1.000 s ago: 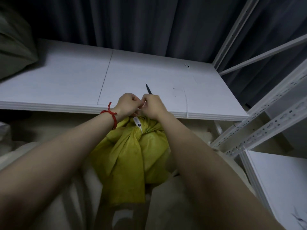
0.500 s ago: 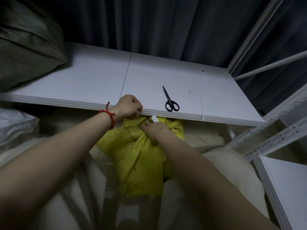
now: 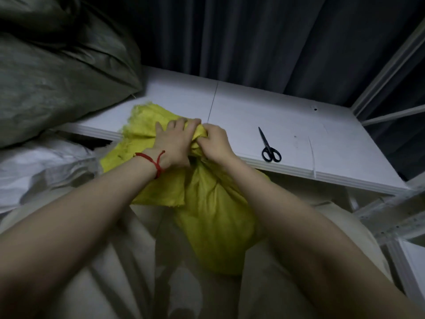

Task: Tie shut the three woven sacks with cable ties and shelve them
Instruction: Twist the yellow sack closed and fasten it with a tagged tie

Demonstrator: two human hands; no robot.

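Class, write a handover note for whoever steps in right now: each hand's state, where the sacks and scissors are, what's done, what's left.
Left hand: grips the gathered neck of the yellow sack.
Right hand: pinches the same neck.
Yellow sack: stands below the front edge of the white shelf, with its mouth flopped onto the shelf. The scissors lie on the shelf to the right.
Done: the grey-green sack sits on the shelf, far left.
Left: no cable tie shows on the yellow neck; check it, tie it, shelve it. The white sack lies lower left, off the shelf.

Yellow sack (image 3: 213, 222), neck bunched
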